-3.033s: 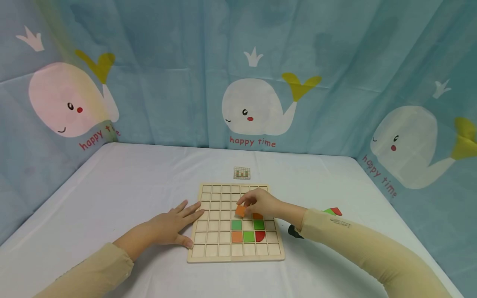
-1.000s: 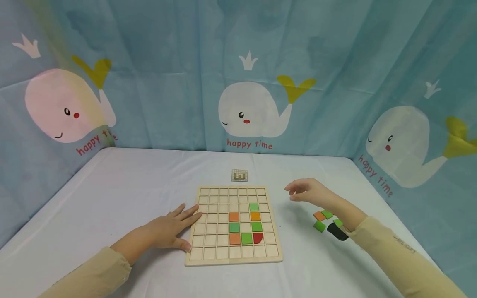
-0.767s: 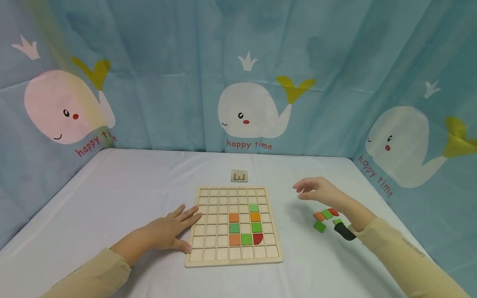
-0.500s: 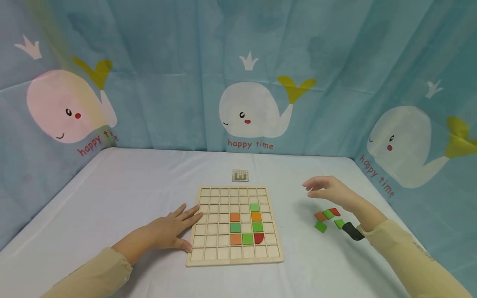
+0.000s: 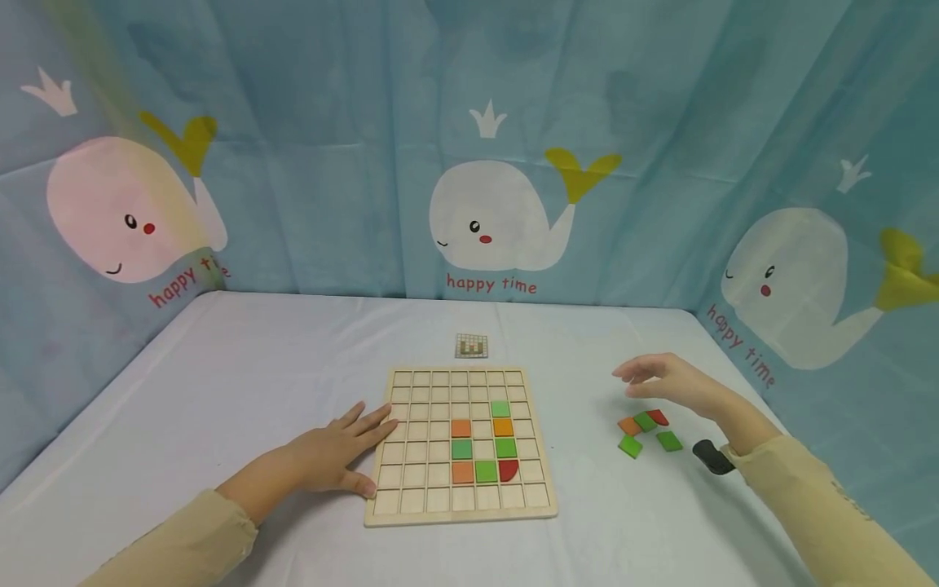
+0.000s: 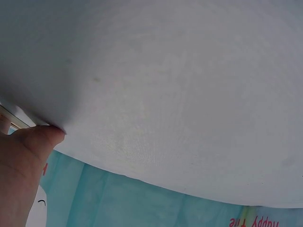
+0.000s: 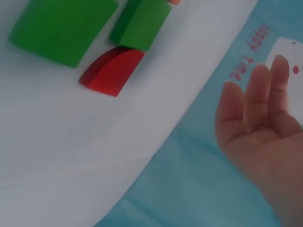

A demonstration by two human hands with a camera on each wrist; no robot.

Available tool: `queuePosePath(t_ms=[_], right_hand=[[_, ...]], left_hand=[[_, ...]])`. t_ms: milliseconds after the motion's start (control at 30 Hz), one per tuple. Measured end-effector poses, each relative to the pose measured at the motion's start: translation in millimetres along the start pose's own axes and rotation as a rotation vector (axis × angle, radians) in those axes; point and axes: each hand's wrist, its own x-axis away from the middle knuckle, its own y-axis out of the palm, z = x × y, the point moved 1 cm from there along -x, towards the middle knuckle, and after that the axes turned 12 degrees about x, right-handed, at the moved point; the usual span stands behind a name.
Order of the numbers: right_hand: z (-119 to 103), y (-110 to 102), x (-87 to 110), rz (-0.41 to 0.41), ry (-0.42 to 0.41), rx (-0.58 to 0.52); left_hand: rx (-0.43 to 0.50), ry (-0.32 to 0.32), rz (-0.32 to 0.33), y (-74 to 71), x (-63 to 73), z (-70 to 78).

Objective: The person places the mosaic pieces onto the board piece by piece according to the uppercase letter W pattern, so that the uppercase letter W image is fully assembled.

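A wooden grid board point(image 5: 418, 499) lies flat on the white table, with several green and orange square tiles and one red quarter-round tile point(image 5: 508, 470) in its cells. My left hand point(image 5: 323, 453) rests at the board's left edge, fingers spread over the rim. In the left wrist view its thumb point(image 6: 42, 137) touches that edge. Above the table on the right, my right hand point(image 5: 671, 381) hovers with relaxed fingers and holds nothing. Loose tiles lie just below it: an orange square point(image 5: 629, 426), several green squares point(image 5: 669, 441) and a red quarter-round point(image 5: 659, 417).
A small card with a printed grid pattern point(image 5: 471, 346) lies behind the board. A black object point(image 5: 711, 456) shows at the right wrist, by the sleeve. A blue curtain with whales point(image 5: 330, 220) stands along the table's back and sides.
My right hand has set an orange tile into the board, let it go and moved right, over the loose tiles. The left hand has stayed at the board's edge.
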Motion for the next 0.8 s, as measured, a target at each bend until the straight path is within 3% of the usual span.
queuePosePath(t_ms=[167,800], right_hand=[[8.7,-1.0,1.8,-0.024,-0.001,0.021],[33.3,-4.6,7.3,-0.117,0.032,0.056]], left_hand=[[0.006,0.019,0.005,-0.6,1.1,-0.2],[0.024,-0.001,0.001,-0.4,1.2,0.6]])
